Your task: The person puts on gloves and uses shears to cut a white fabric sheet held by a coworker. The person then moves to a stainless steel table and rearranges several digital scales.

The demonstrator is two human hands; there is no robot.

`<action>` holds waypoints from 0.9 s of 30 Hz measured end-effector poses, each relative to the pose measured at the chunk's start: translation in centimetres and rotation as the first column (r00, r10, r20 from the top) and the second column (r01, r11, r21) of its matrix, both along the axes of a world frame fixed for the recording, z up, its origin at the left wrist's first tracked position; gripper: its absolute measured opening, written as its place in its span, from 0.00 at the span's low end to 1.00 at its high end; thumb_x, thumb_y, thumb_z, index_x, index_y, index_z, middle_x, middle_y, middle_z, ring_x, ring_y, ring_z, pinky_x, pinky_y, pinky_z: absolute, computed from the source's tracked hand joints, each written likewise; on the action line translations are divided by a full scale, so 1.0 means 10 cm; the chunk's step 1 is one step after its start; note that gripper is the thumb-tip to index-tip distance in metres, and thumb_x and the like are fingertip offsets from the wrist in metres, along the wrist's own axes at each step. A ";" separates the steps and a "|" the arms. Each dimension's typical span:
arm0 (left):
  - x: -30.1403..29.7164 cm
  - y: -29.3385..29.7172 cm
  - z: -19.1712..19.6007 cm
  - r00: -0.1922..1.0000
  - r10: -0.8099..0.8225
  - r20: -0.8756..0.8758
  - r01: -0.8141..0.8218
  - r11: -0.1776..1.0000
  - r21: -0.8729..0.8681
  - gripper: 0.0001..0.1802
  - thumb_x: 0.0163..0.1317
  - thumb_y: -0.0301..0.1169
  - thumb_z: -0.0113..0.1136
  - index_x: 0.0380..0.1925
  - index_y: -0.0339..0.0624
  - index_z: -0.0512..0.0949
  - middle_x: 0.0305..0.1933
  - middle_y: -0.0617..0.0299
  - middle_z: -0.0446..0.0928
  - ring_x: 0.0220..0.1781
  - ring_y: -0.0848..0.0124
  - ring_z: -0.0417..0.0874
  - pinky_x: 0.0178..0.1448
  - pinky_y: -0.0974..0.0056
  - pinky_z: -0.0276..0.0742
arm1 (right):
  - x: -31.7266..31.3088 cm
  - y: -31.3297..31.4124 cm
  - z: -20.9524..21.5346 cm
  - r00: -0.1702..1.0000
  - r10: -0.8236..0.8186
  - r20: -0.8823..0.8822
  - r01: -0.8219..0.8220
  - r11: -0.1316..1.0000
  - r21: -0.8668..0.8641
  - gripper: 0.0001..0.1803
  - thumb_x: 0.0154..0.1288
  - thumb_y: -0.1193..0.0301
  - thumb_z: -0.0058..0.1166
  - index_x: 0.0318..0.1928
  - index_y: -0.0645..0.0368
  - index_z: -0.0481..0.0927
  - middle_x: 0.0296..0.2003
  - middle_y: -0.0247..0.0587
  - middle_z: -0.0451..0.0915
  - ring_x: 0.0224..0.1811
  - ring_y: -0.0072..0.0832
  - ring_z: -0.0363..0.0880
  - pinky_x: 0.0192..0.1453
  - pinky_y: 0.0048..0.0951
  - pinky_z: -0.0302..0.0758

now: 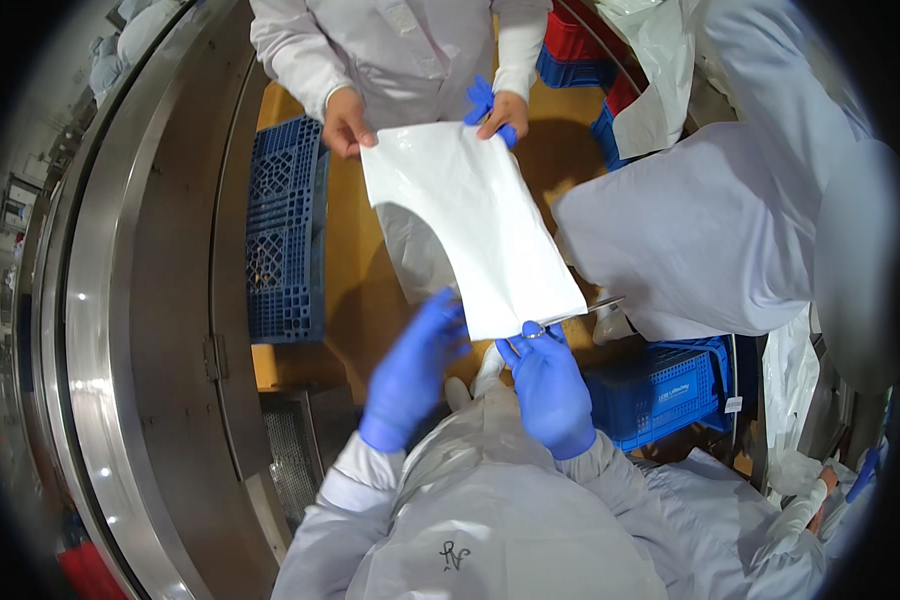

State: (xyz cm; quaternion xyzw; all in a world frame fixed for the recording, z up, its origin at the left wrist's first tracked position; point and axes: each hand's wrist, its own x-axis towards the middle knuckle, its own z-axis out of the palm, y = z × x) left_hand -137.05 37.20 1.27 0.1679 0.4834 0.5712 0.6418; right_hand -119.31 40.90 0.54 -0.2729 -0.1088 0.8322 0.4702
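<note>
The right hand (550, 390), fingers closed on metal scissors (604, 304) pointing rightward, is at the near edge of a smooth white plastic sheet (500, 220) with a curved cutout. The sheet's long axis runs away from it to a co-worker's hands (348, 122). The blurred left hand (410, 368), loosely open, is just beside the sheet. Right of the right hand: a latticed blue crate (620, 410), contents unclear.

White sheet (480, 220), blue gloves (552, 398); blue lattice pallet (286, 234), tan floor (355, 265)
</note>
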 end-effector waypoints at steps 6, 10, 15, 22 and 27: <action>0.34 -0.26 -0.22 0.967 0.165 0.194 -0.173 0.985 0.023 0.16 0.74 0.36 0.58 0.55 0.41 0.77 0.53 0.59 0.81 0.57 0.68 0.79 0.68 0.60 0.70 | -0.12 -0.09 -0.13 0.999 0.014 0.045 -0.015 1.000 0.020 0.12 0.74 0.72 0.53 0.55 0.51 0.73 0.52 0.33 0.77 0.59 0.27 0.75 0.68 0.37 0.69; 0.35 -0.18 -0.14 0.968 0.241 0.065 -0.236 0.968 -0.081 0.09 0.72 0.34 0.61 0.45 0.42 0.79 0.44 0.63 0.81 0.50 0.72 0.79 0.65 0.63 0.71 | -0.12 -0.07 -0.15 0.992 0.033 0.120 -0.041 0.997 0.059 0.12 0.76 0.71 0.52 0.56 0.52 0.72 0.52 0.32 0.75 0.58 0.25 0.74 0.66 0.34 0.70; 0.39 -0.18 -0.12 0.963 0.269 -0.008 -0.269 0.963 -0.026 0.06 0.71 0.34 0.62 0.39 0.44 0.79 0.39 0.66 0.79 0.45 0.73 0.78 0.62 0.65 0.71 | 0.14 -0.25 -0.26 0.901 0.132 0.414 -0.184 0.979 0.087 0.17 0.76 0.71 0.52 0.61 0.57 0.69 0.51 0.33 0.73 0.55 0.21 0.72 0.67 0.31 0.69; 0.35 -0.14 -0.24 0.962 0.229 -0.149 -0.237 0.971 -0.039 0.07 0.71 0.34 0.60 0.36 0.43 0.79 0.37 0.67 0.77 0.46 0.73 0.76 0.60 0.66 0.68 | 0.53 -0.68 -0.61 0.691 0.558 0.459 -0.684 0.710 0.165 0.23 0.76 0.67 0.53 0.64 0.62 0.68 0.50 0.37 0.73 0.60 0.23 0.70 0.69 0.28 0.64; 0.31 -0.18 -0.12 0.894 0.104 -0.436 -0.116 0.993 0.000 0.13 0.74 0.38 0.53 0.35 0.39 0.75 0.36 0.68 0.73 0.43 0.78 0.69 0.54 0.70 0.64 | 0.47 -0.53 -0.57 0.644 0.662 0.384 -0.746 0.654 0.125 0.29 0.70 0.64 0.55 0.66 0.67 0.67 0.52 0.39 0.77 0.60 0.27 0.73 0.73 0.32 0.62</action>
